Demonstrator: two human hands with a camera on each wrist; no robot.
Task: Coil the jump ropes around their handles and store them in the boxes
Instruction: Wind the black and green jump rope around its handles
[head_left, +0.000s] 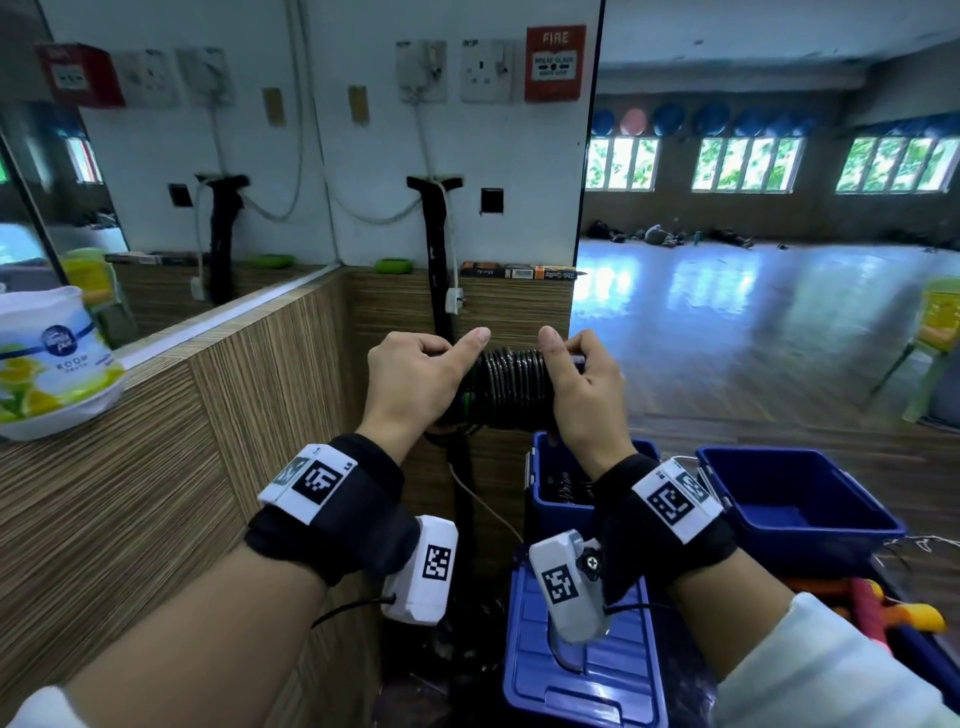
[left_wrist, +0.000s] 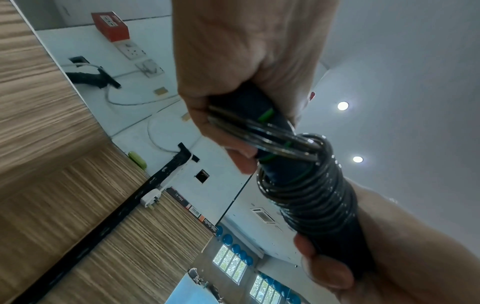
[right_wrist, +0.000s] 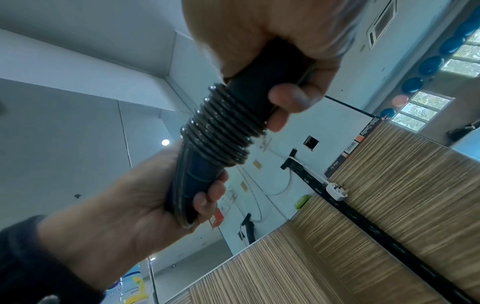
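I hold a jump rope bundle level at chest height: black rope coiled tightly round two dark handles with green marks. My left hand grips the bundle's left end, a few loose rope strands under its fingers. The right end sits in the grip of my right hand, fingers curled round the handles. Both thumbs point inward over the coil. Directly below stands a blue box with coiled rope inside. To its right, a second blue box is open.
A blue lid lies below my wrists. A wood-panelled ledge runs along the left and carries an air freshener tub. A black cable strip hangs down the wall ahead. Orange and red items lie at the lower right.
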